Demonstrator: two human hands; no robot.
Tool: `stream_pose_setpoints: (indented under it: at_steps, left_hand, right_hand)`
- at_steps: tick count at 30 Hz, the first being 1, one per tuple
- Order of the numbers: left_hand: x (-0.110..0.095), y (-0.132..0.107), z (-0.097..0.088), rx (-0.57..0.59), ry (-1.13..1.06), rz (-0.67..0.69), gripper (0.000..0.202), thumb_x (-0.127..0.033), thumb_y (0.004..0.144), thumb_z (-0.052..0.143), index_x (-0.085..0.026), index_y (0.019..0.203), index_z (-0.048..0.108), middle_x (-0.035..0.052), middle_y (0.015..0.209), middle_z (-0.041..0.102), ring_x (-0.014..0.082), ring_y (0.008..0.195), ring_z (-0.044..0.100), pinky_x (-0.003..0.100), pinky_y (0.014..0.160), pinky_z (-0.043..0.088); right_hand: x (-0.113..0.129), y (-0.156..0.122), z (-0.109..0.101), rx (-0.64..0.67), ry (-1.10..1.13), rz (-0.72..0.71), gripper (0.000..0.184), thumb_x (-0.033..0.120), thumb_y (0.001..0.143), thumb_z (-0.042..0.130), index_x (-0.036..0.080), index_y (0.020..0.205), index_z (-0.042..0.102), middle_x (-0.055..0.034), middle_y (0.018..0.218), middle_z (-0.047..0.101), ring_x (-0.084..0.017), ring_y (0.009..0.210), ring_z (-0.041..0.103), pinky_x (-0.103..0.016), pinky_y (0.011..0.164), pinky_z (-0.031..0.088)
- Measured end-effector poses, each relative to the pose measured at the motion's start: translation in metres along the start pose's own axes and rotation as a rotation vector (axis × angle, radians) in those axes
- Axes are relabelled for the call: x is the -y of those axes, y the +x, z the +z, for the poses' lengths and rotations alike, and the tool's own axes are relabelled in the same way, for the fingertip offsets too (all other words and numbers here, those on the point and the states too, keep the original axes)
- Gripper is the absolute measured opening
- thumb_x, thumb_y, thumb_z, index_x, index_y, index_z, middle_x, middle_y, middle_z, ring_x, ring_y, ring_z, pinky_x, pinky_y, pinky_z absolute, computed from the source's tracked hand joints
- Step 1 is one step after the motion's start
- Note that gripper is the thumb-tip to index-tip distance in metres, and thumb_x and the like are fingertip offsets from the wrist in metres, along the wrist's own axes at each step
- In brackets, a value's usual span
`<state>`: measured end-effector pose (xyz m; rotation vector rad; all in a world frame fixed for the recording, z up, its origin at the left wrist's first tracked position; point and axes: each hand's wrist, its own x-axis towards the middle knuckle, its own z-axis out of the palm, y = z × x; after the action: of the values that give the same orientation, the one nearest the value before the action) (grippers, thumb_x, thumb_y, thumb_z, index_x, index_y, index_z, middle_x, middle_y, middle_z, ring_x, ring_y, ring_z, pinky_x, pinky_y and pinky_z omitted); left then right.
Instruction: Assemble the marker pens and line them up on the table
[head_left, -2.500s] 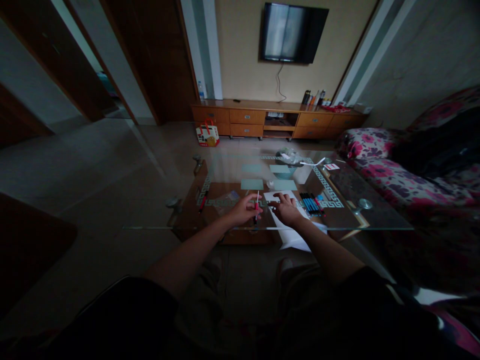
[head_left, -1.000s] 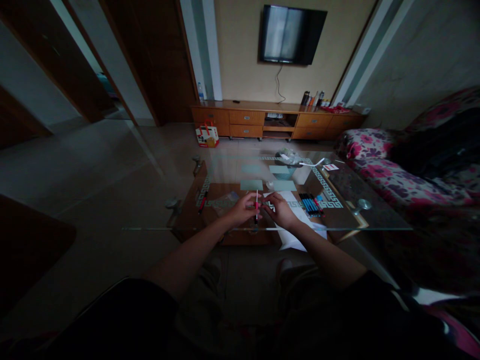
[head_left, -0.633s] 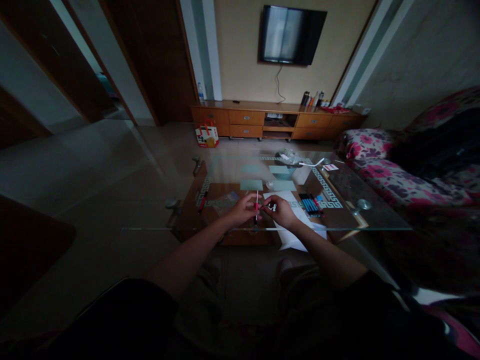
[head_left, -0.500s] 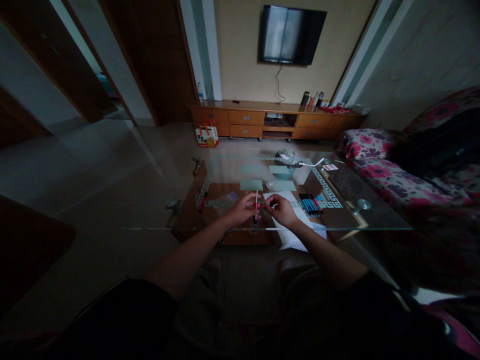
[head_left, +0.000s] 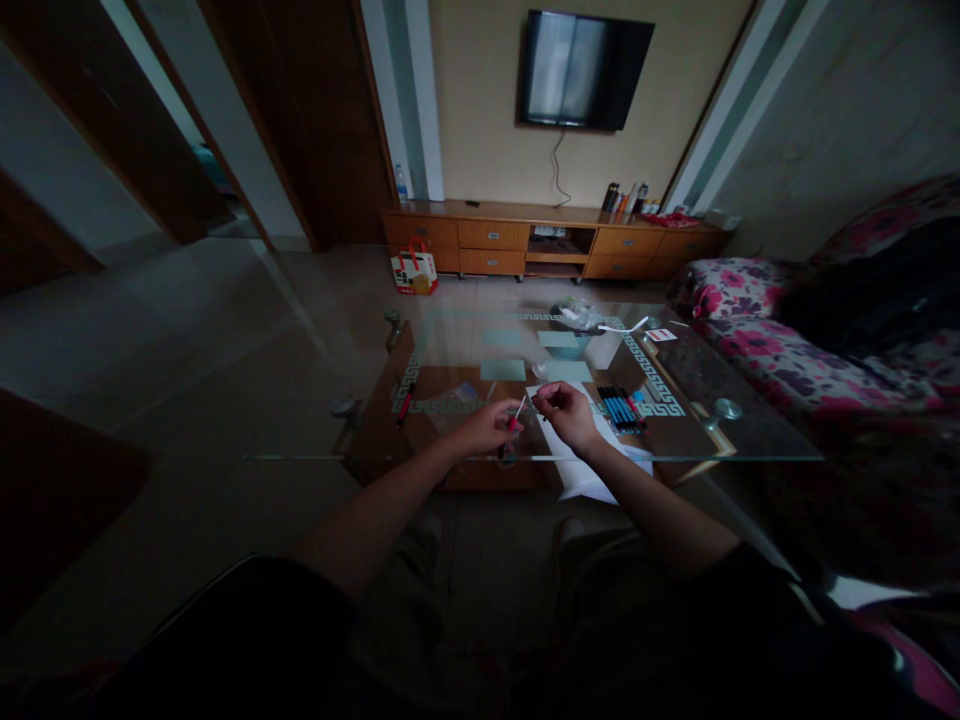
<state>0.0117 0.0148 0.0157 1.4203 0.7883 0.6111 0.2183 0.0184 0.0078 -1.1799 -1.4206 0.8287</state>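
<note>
My left hand (head_left: 486, 430) is closed around a slim pen (head_left: 513, 424) with a red grip and a dark lower end. A thin white stick, like a bare refill, juts from its upper end and leans toward my right hand (head_left: 564, 412). The right fingers are pinched together just beside that tip; whatever they hold is too small and dark to name. Both hands are above the near edge of the glass table (head_left: 450, 458). Under the right wrist lies a white paper sheet (head_left: 574, 460).
Several blue-and-black pens (head_left: 618, 410) lie in a row right of the paper. A red-and-black pen (head_left: 406, 405) and a clear plastic bag (head_left: 450, 400) are at the left. Farther back are a bin (head_left: 566, 345) and a white card (head_left: 661, 335). A floral sofa (head_left: 780, 320) stands at the right.
The pen in my left hand has tipped from upright to leaning right, and that hand has lowered slightly. My right hand has risen a little and stays pinched near the tip.
</note>
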Motion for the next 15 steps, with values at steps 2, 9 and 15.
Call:
stream_pose_setpoints:
  at_steps: [2,9,15]
  left_hand:
    - [0.003,0.001,-0.001,0.014,0.005,0.0,0.058,-0.01,0.071,0.067,-0.019,0.126,0.051,0.0088,0.1,0.066,0.0098,0.056,0.063,0.022,0.052,0.051]
    - [0.011,0.005,-0.004,0.053,0.015,0.011,0.061,-0.009,0.067,0.068,-0.018,0.126,0.054,0.0088,0.096,0.068,0.0097,0.054,0.063,0.023,0.053,0.052]
    - [0.013,0.006,-0.005,0.058,0.015,0.028,0.062,-0.009,0.067,0.069,-0.016,0.127,0.055,0.0089,0.096,0.068,0.0095,0.056,0.063,0.023,0.054,0.052]
  right_hand:
    - [0.001,0.0,0.001,-0.007,0.008,0.0,0.038,0.052,0.074,0.073,0.019,0.09,0.063,-0.0053,0.085,0.067,-0.017,0.073,0.061,-0.031,0.066,0.053]
    - [0.007,-0.001,0.001,0.006,0.053,0.016,0.039,0.05,0.075,0.073,0.018,0.095,0.063,-0.0054,0.084,0.067,-0.018,0.075,0.062,-0.031,0.067,0.052]
    - [0.006,0.0,0.001,0.019,0.035,0.021,0.038,0.048,0.075,0.073,0.018,0.096,0.064,-0.0055,0.084,0.068,-0.017,0.073,0.062,-0.031,0.067,0.053]
